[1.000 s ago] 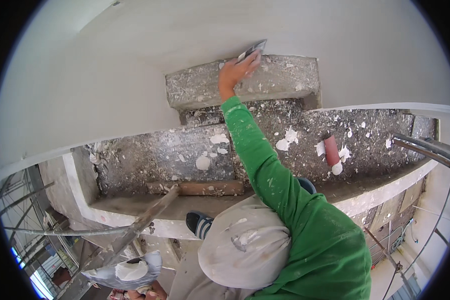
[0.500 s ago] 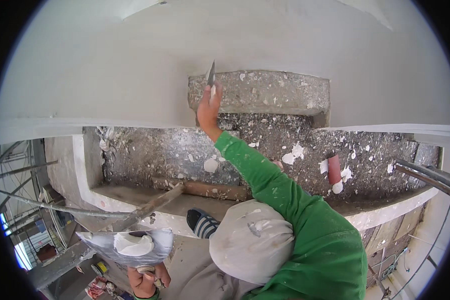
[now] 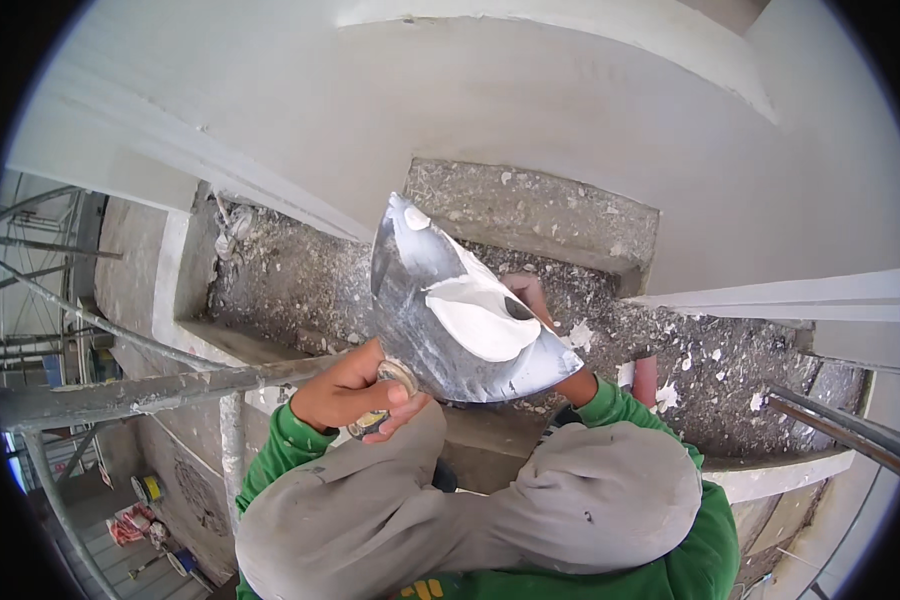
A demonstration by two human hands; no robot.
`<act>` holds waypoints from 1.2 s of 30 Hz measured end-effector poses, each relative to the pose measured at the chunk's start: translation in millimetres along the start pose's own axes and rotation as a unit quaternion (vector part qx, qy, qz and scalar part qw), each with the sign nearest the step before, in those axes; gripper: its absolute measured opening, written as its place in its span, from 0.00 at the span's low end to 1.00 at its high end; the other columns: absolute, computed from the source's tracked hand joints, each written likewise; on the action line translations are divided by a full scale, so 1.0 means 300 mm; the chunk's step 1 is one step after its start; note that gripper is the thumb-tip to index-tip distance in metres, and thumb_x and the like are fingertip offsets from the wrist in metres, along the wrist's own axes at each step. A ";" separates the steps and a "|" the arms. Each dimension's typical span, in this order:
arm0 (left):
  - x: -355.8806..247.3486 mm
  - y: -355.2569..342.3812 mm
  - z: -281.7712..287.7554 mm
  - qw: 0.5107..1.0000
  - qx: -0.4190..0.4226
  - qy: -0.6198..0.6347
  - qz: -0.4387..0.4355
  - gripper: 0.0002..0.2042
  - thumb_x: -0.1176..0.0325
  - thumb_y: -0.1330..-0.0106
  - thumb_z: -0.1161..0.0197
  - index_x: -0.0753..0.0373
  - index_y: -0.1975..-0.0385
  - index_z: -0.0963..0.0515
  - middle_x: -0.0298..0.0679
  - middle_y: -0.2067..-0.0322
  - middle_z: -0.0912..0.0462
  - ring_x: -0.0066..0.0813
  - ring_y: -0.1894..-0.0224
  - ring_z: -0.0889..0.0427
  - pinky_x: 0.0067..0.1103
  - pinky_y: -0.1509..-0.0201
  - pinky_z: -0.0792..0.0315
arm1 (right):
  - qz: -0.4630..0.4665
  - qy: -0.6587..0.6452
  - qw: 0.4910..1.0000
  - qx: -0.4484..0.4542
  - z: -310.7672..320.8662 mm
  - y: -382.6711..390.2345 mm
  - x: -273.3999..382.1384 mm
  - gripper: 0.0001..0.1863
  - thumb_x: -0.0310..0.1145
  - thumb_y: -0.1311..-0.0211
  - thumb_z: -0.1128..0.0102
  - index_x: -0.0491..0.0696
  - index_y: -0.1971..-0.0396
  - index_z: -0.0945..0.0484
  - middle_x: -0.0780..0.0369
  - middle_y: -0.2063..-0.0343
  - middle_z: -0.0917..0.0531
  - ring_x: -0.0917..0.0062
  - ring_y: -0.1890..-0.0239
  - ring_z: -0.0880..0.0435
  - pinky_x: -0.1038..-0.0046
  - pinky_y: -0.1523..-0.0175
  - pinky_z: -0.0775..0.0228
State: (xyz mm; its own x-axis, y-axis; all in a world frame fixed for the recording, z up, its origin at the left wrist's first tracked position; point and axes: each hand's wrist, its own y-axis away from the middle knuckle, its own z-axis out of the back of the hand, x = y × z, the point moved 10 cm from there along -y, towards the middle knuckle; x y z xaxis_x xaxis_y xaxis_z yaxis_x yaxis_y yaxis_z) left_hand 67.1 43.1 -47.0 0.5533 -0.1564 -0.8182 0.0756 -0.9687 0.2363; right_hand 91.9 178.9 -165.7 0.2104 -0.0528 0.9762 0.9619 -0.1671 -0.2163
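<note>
My left hand (image 3: 355,392) is closed around the stubby round handle of a grey metal plastering hawk (image 3: 410,310). The hawk is tilted and curved, with a thick mound of wet white plaster (image 3: 482,322) on its face. My right hand (image 3: 530,290) is at the hawk's far right edge, largely hidden behind it, with some fingers showing. Beside those fingers, a dark piece of the putty knife's blade (image 3: 518,308) shows against the plaster; its handle is hidden. Both hands are above my bent knees.
Ahead stands a smooth pale wall with a rough concrete block (image 3: 530,215) at its base. Below lies a plaster-spattered trough floor (image 3: 290,270). A metal scaffold pipe (image 3: 150,392) crosses at left, and more pipes (image 3: 840,425) jut in at right. A red pipe stub (image 3: 645,380) rises from the floor.
My right hand has come back from the concrete block by the wall to the hawk. My left hand has raised the hawk from lower left to the middle, and the view has shifted.
</note>
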 end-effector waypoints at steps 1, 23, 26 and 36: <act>0.001 -0.018 0.015 0.998 -0.005 -0.065 -0.015 0.13 0.62 0.27 0.49 0.66 0.54 0.37 0.34 0.76 0.30 0.16 0.81 0.31 0.15 0.80 0.35 | -0.043 -0.077 0.989 -0.120 0.132 0.043 -0.040 0.26 0.34 0.34 0.45 0.42 0.39 0.37 0.61 0.58 0.30 0.74 0.54 0.28 0.73 0.48 0.35; 0.204 -0.105 -0.053 0.977 0.052 -0.158 0.130 0.11 0.65 0.28 0.49 0.66 0.56 0.35 0.33 0.79 0.30 0.15 0.83 0.32 0.15 0.81 0.37 | -0.198 -0.590 0.778 -0.089 0.170 0.107 0.027 0.25 0.55 0.27 0.65 0.48 0.56 0.30 0.72 0.75 0.32 0.91 0.77 0.34 0.84 0.72 0.39; 0.219 -0.142 -0.053 0.979 0.062 -0.133 0.139 0.13 0.65 0.28 0.50 0.67 0.53 0.36 0.33 0.79 0.31 0.16 0.83 0.32 0.15 0.81 0.38 | -0.284 -0.481 0.824 -0.096 0.063 0.165 0.022 0.27 0.58 0.28 0.66 0.48 0.58 0.30 0.72 0.76 0.33 0.90 0.77 0.35 0.84 0.72 0.39; 0.200 -0.124 -0.039 0.989 0.053 -0.083 0.107 0.16 0.69 0.28 0.51 0.67 0.45 0.40 0.34 0.80 0.30 0.16 0.85 0.34 0.15 0.82 0.39 | -0.190 -0.247 0.946 -0.091 0.070 0.124 0.115 0.27 0.59 0.33 0.53 0.46 0.61 0.31 0.69 0.69 0.27 0.87 0.67 0.31 0.83 0.61 0.35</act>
State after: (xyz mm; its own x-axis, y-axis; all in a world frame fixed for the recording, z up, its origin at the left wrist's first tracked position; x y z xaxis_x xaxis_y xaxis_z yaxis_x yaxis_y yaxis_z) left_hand 107.3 72.0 -98.8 0.4020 -0.3812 -0.8325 -0.1204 -0.9234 0.3646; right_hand 138.7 191.5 -139.8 -0.0457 0.5050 0.8619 0.9476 -0.2512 0.1974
